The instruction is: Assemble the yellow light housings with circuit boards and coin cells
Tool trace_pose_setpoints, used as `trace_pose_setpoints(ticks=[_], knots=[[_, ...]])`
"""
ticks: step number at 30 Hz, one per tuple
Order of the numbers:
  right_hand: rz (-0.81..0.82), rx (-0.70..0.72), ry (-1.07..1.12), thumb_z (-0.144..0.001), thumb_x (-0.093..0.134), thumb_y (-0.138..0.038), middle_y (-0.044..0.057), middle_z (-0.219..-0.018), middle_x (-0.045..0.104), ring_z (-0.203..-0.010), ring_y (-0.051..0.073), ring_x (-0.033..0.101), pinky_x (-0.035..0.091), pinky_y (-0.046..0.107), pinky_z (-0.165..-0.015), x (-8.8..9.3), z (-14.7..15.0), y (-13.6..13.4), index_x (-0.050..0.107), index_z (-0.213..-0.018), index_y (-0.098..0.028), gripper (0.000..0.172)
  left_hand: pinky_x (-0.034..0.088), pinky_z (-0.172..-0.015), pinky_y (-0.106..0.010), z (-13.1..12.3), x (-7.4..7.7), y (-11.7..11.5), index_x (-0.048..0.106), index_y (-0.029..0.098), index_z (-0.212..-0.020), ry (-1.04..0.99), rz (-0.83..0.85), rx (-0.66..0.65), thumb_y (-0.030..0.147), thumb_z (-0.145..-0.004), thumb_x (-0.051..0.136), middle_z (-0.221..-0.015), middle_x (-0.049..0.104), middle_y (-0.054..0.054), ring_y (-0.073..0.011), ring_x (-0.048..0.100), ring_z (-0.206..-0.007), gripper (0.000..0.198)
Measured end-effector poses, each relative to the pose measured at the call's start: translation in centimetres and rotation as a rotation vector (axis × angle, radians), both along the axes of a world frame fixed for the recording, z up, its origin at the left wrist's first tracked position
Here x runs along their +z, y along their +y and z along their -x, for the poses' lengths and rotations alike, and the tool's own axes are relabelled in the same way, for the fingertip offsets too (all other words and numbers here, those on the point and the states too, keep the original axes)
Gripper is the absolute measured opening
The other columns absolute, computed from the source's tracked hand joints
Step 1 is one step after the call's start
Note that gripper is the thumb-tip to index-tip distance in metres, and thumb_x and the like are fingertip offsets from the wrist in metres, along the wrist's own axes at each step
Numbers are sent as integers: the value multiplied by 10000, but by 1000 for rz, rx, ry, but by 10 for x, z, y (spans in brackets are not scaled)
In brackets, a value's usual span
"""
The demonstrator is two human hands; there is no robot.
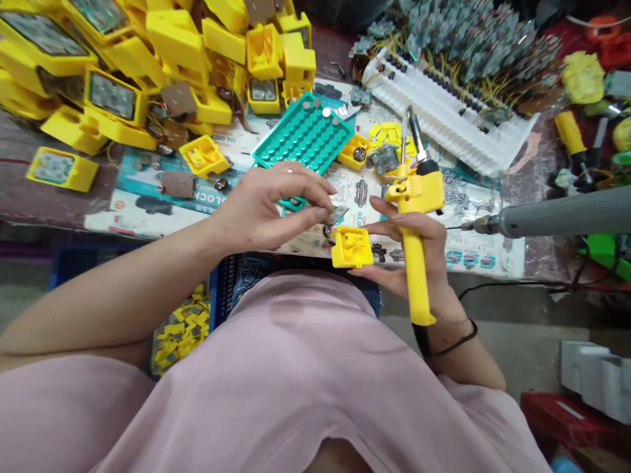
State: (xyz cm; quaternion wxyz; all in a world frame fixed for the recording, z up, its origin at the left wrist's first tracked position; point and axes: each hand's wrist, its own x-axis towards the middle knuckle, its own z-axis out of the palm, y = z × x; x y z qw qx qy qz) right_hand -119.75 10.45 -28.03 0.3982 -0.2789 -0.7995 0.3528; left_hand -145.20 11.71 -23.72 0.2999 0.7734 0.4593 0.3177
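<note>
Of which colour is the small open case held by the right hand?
The small open case is yellow, seen best in the head view.

The worktop (54,209) runs across the scene from left to right, its surface dark reddish-brown and glossy at the ends. A printed sheet (129,187) in white and teal covers its middle stretch. Under the near edge on the left sits a blue plastic crate (73,263), in dimmer light. On the near right the floor (517,322) shows plain grey, with a dark cable (503,284) strung above it. Farther right, white boxes (599,378) stand on or just behind a red box (566,420). Pale light falls over the worktop; the far middle is dark.
</note>
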Motion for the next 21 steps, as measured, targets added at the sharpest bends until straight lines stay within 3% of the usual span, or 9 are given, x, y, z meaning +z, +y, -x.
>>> trace_pose_setpoints(ticks=[2, 4, 7, 11, 14, 17, 19, 21], knots=[[10, 45, 11, -749, 838, -272, 75, -1379, 553, -1291, 267, 607, 594, 484, -1019, 6, 7, 2, 340, -1373, -359, 803, 563, -867, -353, 10, 11, -8, 683, 233, -809, -140, 73, 14, 311, -904, 567, -914, 764, -39, -182, 705, -931, 169], [-17, 70, -5, -793, 799, -301, 73, -1368, 567, -1288, 253, 608, 595, 467, -1019, 4, 17, 7, 334, -1375, -349, 747, 562, -791, -336, 16, 17, -11, 695, 224, -829, -130, 91, 21, 315, -894, 590, -878, 758, -38, -177, 699, -851, 154], [-119, 112, -108, -856, 730, -325, 65, -1288, 627, -1242, 242, 634, 597, 425, -988, -10, 26, 22, 366, -1372, -317, 631, 524, -754, -340, 20, 8, -9, 738, 205, -859, 205, 16, -30, 273, -892, 566, -862, 764, -44, -179, 687, -788, 188], [-252, 80, -310, -876, 692, -427, 83, -1269, 657, -1209, 268, 638, 560, 439, -977, -24, 26, 36, 428, -1342, -278, 556, 483, -828, -402, 12, -19, -7, 766, 216, -915, 641, -79, -25, 216, -883, 486, -802, 755, -56, -227, 690, -816, 282], [-348, -67, -368, -789, 740, -570, 105, -1273, 663, -1159, 304, 637, 512, 484, -986, -24, 29, 30, 445, -1304, -265, 668, 465, -832, -386, 7, -29, -8, 762, 225, -931, 639, -102, 25, 248, -890, 484, -790, 736, -46, -227, 684, -842, 282], [-434, -248, -389, -735, 748, -649, 116, -1172, 702, -1021, 317, 659, 514, 473, -893, -24, 42, 19, 484, -1238, -250, 695, 450, -816, -380, 6, -27, -7, 765, 226, -897, 569, -87, 42, 292, -911, 475, -815, 736, -47, -235, 677, -856, 298], [-443, -290, -388, -801, 711, -597, 113, -1112, 713, -963, 301, 673, 523, 442, -835, -26, 50, 14, 484, -1238, -237, 610, 447, -811, -376, 7, -23, -6, 768, 226, -902, 540, -68, 43, 299, -911, 475, -829, 740, -49, -235, 674, -856, 302], [-425, -242, -363, -876, 666, -486, 94, -1064, 719, -923, 266, 689, 539, 402, -794, -27, 54, 15, 469, -1268, -229, 508, 450, -811, -362, 10, -20, -6, 768, 229, -908, 527, -48, 27, 282, -903, 478, -825, 741, -40, -223, 674, -851, 295]])
